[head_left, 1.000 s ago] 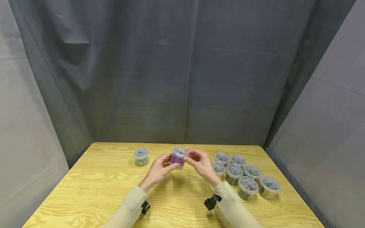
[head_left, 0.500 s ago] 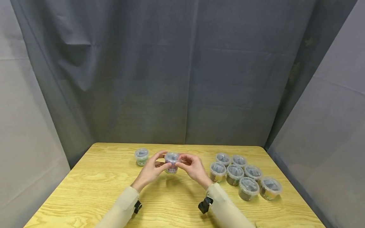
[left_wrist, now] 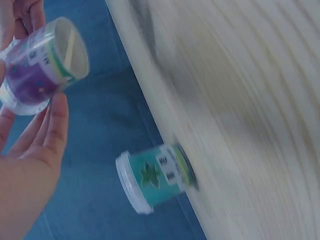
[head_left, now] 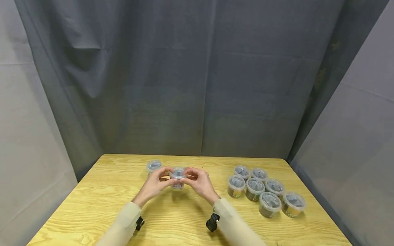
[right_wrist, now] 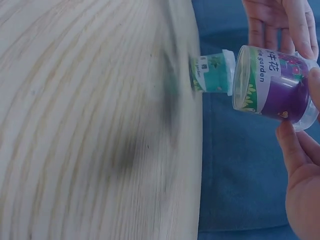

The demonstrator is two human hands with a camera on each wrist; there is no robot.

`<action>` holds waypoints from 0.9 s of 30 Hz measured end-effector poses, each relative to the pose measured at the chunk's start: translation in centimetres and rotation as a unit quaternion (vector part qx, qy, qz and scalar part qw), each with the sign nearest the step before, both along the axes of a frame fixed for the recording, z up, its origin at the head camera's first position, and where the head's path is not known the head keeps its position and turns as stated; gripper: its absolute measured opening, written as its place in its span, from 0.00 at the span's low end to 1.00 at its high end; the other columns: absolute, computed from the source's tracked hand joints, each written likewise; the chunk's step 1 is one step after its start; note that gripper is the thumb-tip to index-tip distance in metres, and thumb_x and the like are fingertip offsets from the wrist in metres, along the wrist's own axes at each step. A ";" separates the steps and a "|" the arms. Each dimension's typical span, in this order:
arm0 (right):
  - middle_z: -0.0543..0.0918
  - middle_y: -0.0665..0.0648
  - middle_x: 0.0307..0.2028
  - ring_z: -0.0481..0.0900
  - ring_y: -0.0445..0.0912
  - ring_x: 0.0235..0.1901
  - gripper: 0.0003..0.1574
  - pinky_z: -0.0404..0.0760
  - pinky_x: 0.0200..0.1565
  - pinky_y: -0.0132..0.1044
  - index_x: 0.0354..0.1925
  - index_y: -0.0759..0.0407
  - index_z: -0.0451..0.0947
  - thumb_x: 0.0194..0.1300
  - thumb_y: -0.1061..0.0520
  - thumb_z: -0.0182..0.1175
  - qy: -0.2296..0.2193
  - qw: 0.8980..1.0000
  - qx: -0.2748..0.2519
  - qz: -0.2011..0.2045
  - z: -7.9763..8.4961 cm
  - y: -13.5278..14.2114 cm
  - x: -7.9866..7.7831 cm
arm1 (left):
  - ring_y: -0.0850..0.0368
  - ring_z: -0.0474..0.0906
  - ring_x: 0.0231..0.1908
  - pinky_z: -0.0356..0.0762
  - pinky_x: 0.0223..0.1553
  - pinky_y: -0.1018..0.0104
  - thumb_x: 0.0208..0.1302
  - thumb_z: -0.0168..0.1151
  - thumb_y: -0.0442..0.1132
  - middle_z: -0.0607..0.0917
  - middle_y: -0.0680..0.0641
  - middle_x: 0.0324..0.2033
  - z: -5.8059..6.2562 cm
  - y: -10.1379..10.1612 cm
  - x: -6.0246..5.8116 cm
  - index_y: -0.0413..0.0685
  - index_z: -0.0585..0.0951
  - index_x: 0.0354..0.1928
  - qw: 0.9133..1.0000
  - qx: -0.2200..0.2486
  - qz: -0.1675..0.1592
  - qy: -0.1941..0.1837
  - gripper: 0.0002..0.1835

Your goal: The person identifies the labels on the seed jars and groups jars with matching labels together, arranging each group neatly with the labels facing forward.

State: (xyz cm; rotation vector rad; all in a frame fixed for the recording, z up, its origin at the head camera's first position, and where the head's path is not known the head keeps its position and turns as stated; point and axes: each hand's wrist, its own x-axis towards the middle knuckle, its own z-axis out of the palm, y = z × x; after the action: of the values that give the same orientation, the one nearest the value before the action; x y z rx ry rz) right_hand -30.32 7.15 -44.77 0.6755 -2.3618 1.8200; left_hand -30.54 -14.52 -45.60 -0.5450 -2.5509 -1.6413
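Note:
Between both hands is a clear plastic tub (head_left: 177, 173) with a purple label reading "little garden" (right_wrist: 280, 87). My left hand (head_left: 156, 183) grips its left side by thumb and fingers. On the opposite side my right hand (head_left: 199, 183) pinches the tub near its lid. In the left wrist view the held tub (left_wrist: 37, 75) hangs above the table, its clear base facing the tabletop. Just behind the left hand stands a green-labelled tub (head_left: 153, 165) with a leaf picture, upright and partly hidden by the fingers in the head view.
Several lidded tubs (head_left: 254, 185) stand grouped on the right of the wooden table (head_left: 123, 191), the nearest-right one (head_left: 293, 204) close to the right side. A dark curtain (head_left: 172, 85) hangs behind the table's far edge, with pale cloth panels (head_left: 347, 136) at the sides.
Both hands have carried the purple-labelled tub leftward and slightly lower, closer to the green-labelled tub. The right hand has moved away from the group of tubs, which stays in place.

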 end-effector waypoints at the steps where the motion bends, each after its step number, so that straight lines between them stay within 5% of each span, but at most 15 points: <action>1: 0.79 0.68 0.59 0.83 0.59 0.52 0.11 0.85 0.50 0.37 0.42 0.65 0.82 0.61 0.61 0.68 0.002 1.000 0.002 0.003 -0.3 -0.3 -0.2 | 0.46 0.82 0.51 0.84 0.50 0.55 0.58 0.71 0.52 0.82 0.49 0.53 0.0 -0.4 0.0 0.56 0.80 0.53 1.000 -0.002 0.002 0.004 0.21; 9: 0.78 0.63 0.60 0.83 0.54 0.54 0.14 0.84 0.49 0.32 0.46 0.61 0.83 0.60 0.63 0.68 -0.008 0.999 0.007 0.051 -2.4 -2.1 -1.8 | 0.45 0.80 0.56 0.76 0.61 0.49 0.54 0.74 0.47 0.84 0.47 0.48 -0.5 -3.4 0.0 0.50 0.80 0.42 1.000 -0.015 -0.003 0.021 0.17; 19: 0.86 0.57 0.48 0.85 0.50 0.48 0.16 0.84 0.49 0.31 0.47 0.57 0.84 0.59 0.58 0.70 0.038 0.996 0.083 0.015 -2.8 -5.1 -1.8 | 0.42 0.82 0.53 0.78 0.58 0.46 0.53 0.76 0.44 0.84 0.46 0.45 -0.4 -6.1 0.0 0.50 0.79 0.38 0.998 -0.062 0.008 0.027 0.15; 27: 0.87 0.56 0.45 0.87 0.46 0.42 0.15 0.84 0.43 0.28 0.45 0.59 0.84 0.58 0.59 0.71 0.043 0.993 0.114 -0.002 -3.2 -8.0 -1.8 | 0.47 0.83 0.48 0.82 0.52 0.54 0.51 0.76 0.41 0.83 0.47 0.38 -0.6 -8.6 -0.6 0.47 0.79 0.34 0.993 -0.108 0.002 0.039 0.14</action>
State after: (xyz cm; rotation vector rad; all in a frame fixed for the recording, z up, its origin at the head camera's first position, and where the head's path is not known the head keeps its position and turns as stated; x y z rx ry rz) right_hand -32.14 -0.83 -47.97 0.7544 -2.5339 1.4997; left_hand -31.16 -23.13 -46.17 -0.6048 -2.6855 -1.3231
